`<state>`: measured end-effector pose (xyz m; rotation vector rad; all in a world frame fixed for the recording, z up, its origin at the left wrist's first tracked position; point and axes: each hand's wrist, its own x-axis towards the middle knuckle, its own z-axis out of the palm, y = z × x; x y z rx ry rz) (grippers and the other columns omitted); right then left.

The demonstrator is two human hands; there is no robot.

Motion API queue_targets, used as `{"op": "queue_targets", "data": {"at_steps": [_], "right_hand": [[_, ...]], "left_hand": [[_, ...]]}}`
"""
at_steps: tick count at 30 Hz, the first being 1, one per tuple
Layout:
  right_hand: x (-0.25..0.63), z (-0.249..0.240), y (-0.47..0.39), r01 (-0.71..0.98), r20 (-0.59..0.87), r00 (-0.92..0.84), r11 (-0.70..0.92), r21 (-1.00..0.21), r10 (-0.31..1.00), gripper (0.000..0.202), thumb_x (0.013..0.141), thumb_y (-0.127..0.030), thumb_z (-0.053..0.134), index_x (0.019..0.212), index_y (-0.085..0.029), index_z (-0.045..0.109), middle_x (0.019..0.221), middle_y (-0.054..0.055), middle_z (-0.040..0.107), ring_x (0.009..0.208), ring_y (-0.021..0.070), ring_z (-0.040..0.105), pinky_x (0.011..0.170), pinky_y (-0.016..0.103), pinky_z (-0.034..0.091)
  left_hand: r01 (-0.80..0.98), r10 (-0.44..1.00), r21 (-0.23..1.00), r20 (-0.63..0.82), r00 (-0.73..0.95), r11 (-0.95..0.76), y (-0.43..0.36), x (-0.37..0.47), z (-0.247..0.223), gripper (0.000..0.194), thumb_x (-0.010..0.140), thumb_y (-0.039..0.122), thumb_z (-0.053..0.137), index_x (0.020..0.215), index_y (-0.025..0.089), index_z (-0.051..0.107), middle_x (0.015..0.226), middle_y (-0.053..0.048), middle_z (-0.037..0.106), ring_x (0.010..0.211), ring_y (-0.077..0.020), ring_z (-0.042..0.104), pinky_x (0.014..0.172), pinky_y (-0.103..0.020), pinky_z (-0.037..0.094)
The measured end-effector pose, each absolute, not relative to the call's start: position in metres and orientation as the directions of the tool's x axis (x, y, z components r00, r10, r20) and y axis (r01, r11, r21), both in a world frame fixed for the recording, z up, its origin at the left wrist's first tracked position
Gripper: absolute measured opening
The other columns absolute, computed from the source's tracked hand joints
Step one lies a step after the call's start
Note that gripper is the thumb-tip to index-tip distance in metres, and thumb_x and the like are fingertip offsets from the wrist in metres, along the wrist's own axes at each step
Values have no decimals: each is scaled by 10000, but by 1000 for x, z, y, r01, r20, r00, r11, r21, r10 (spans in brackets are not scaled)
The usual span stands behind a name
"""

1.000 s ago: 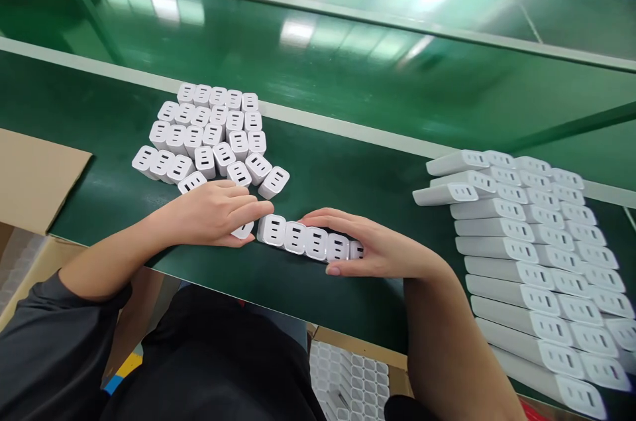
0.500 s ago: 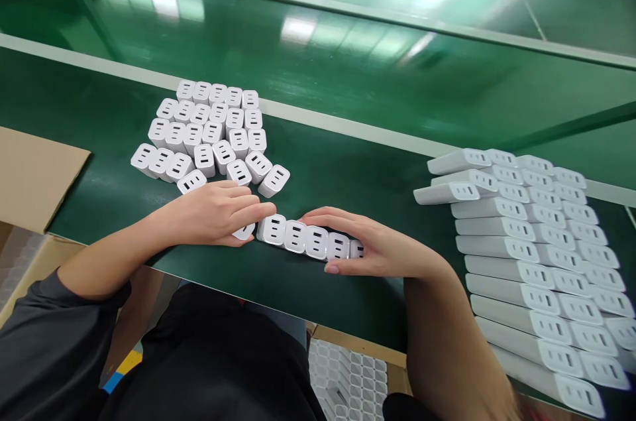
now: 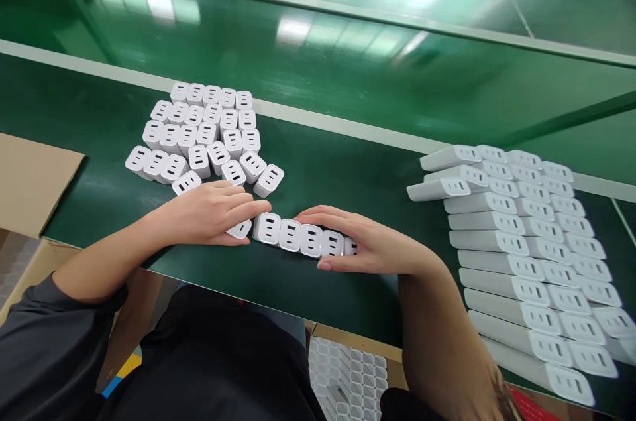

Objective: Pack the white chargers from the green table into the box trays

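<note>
Several white chargers with dark port slots stand side by side in a short row near the front edge of the green table. My right hand is wrapped round the right end of that row, thumb in front and fingers behind. My left hand is closed over one white charger just left of the row, its fingertips close to the row's left end. Behind my left hand stands a loose group of white chargers, the front ones turned at odd angles.
Stacked rows of white chargers lie at the right. A cardboard sheet is at the left edge. Below the table, a box holds many clear-white pieces. A green panel rises behind the table.
The whole view has shifted slightly, so the table items appear a little further left. Both hands keep nearly the same place on the chargers.
</note>
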<state>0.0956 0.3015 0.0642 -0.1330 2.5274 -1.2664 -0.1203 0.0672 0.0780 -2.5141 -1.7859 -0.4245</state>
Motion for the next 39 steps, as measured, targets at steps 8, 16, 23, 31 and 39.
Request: {"op": "queue_targets", "data": {"at_steps": [8,16,23,31,39], "right_hand": [[99,70,301,44,-222,-950,612,-790,-218,712,851,-568,675,1457,-255,472,1388,93,561,1223,261,564,1013,375,475],[98,69,299,1,-174,-955,582,-813,-241,677,851,-569,681,1406,-216,523,1370,101,566,1232,250,548,1036,370,449],[100,71,297,-17,-150,-961,592,-806,-233,691,852,-549,689,1428,-221,497,1357,98,573,1208,246,557,1031,374,449],[103,73,291,-53,-119,-968,645,-762,-220,708,860,-510,695,1459,-217,455,1344,111,586,1193,262,561,1014,393,462],[109,75,281,-114,-3,-987,707,-698,-161,709,867,-466,706,1448,-190,410,1370,123,570,1195,247,585,993,369,482]], "left_hand": [[915,925,201,230,304,-351,68,-121,77,477,944,430,598,1282,120,465,893,-56,656,773,-202,603,692,-314,446],[877,952,371,117,282,-305,68,-121,78,475,949,343,592,1358,167,426,1174,-103,646,999,-203,629,827,-297,482],[876,961,404,25,275,-261,67,-120,78,602,952,367,578,1472,196,327,1313,-119,587,1096,-222,612,875,-311,499],[893,966,382,0,258,-239,69,-119,76,657,951,422,585,1497,208,288,1217,-104,610,1008,-212,626,832,-294,508],[897,965,368,7,260,-245,69,-119,76,633,958,432,570,1484,204,302,1163,-100,624,980,-215,632,819,-293,504]]}}
